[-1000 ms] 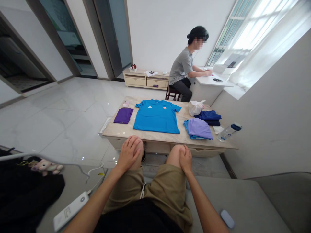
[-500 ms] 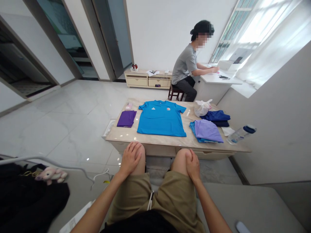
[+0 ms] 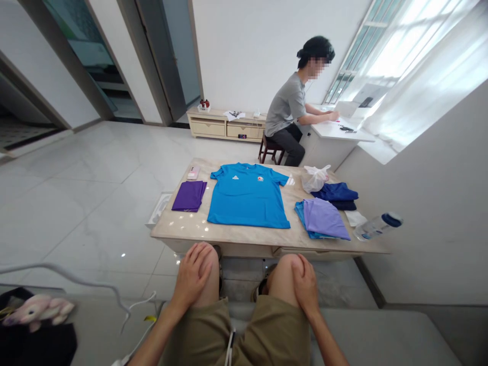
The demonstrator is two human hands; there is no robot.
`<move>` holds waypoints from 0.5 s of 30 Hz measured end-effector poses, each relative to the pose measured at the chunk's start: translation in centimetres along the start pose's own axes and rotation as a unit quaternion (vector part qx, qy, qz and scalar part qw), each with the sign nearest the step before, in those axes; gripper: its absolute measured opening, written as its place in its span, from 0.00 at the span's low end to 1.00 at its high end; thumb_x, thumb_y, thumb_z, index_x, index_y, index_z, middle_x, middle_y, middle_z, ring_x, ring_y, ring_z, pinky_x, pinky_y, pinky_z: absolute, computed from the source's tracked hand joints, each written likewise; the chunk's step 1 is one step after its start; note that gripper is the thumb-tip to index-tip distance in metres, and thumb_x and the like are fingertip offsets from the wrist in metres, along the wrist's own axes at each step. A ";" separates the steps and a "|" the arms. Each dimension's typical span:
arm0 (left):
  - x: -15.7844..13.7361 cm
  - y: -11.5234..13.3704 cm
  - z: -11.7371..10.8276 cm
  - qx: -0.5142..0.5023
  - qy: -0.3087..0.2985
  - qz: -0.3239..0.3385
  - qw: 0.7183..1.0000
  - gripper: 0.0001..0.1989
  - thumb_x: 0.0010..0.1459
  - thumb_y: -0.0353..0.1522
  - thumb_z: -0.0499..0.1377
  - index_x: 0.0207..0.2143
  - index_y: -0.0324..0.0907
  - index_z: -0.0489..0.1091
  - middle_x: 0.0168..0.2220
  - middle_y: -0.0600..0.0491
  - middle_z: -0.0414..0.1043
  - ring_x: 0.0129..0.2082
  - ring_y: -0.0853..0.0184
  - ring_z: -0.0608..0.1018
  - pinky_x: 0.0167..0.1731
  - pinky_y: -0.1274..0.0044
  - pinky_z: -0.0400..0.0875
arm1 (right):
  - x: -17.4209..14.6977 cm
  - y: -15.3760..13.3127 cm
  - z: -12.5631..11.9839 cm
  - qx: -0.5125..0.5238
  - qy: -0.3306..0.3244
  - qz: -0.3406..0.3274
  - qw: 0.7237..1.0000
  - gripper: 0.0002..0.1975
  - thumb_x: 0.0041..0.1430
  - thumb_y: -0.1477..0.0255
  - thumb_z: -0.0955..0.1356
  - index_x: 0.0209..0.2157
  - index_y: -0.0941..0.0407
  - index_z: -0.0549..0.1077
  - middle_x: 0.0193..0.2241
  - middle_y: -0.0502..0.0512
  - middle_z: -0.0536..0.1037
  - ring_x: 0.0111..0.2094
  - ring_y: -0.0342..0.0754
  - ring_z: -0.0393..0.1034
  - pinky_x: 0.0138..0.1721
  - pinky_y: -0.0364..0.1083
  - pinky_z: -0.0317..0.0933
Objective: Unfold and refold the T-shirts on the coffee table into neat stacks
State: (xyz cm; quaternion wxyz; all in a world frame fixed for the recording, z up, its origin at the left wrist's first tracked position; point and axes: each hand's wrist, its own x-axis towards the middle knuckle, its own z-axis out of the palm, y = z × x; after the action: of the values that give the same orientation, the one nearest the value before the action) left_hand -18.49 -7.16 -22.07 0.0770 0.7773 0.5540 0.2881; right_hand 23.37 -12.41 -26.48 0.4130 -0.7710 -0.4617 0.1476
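My left hand [image 3: 191,274] rests on my left knee, its fingers laid over the kneecap and holding nothing. On the other knee lies my right hand [image 3: 305,282], also flat with fingers extended. Beyond my knees, a blue T-shirt [image 3: 249,198] is spread face up on the marble-topped table [image 3: 183,229], with small logos on its chest. To its left is a folded purple garment [image 3: 188,196] with a pink phone-like object [image 3: 193,173] behind it. At the right sits a folded lavender garment [image 3: 326,217] on top of blue cloth.
Dark blue folded clothes [image 3: 335,193], a white plastic bag [image 3: 315,178] and a clear bottle [image 3: 379,226] stand at the table's right. A person in grey [image 3: 287,109] sits at a white desk [image 3: 343,131]. A pink plush toy [image 3: 40,310] lies on the sofa at my left.
The view has tilted and shifted slightly, so the table and clothes sit lower in the picture. Both hands stay on my knees, and the clothes have not been moved.
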 end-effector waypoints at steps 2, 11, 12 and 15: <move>0.4 0.7 0.4 0.000 -0.006 -0.007 1.000 0.23 0.72 0.38 0.56 0.67 0.53 0.73 0.68 0.49 0.73 0.71 0.48 0.69 0.70 0.51 0.66 | 0.2 0.1 0.4 -0.001 -0.002 0.003 1.000 0.34 0.68 0.46 0.61 0.60 0.57 0.76 0.57 0.69 0.79 0.58 0.65 0.73 0.66 0.63 0.63; 10.2 -2.7 1.9 -0.178 -0.055 -0.214 0.959 0.17 0.68 0.43 0.56 0.47 0.45 0.79 0.50 0.45 0.82 0.50 0.55 0.84 0.53 0.62 0.81 | 9.1 0.9 1.7 0.068 -0.103 0.036 0.992 0.28 0.64 0.47 0.65 0.47 0.55 0.81 0.48 0.67 0.84 0.47 0.62 0.80 0.49 0.58 0.74; 11.7 -3.8 2.3 -0.159 -0.057 -0.224 0.960 0.16 0.67 0.42 0.56 0.47 0.44 0.79 0.49 0.45 0.82 0.47 0.55 0.84 0.52 0.63 0.82 | 10.9 1.0 2.2 0.067 -0.110 0.029 0.991 0.28 0.63 0.48 0.65 0.47 0.56 0.81 0.47 0.67 0.84 0.45 0.61 0.80 0.46 0.57 0.74; 15.2 -6.8 3.6 -0.094 -0.072 -0.236 0.964 0.14 0.64 0.39 0.58 0.47 0.43 0.76 0.50 0.45 0.82 0.44 0.57 0.85 0.51 0.64 0.80 | 15.6 1.4 3.8 0.034 -0.128 -0.005 0.991 0.24 0.60 0.54 0.66 0.47 0.57 0.80 0.45 0.66 0.84 0.40 0.58 0.79 0.44 0.56 0.74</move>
State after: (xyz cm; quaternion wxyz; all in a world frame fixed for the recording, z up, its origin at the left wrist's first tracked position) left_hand -18.74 9.87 -22.51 0.2556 0.6322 0.6851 0.2560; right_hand 30.10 2.22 -27.50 0.3774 -0.7292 -0.5088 0.2586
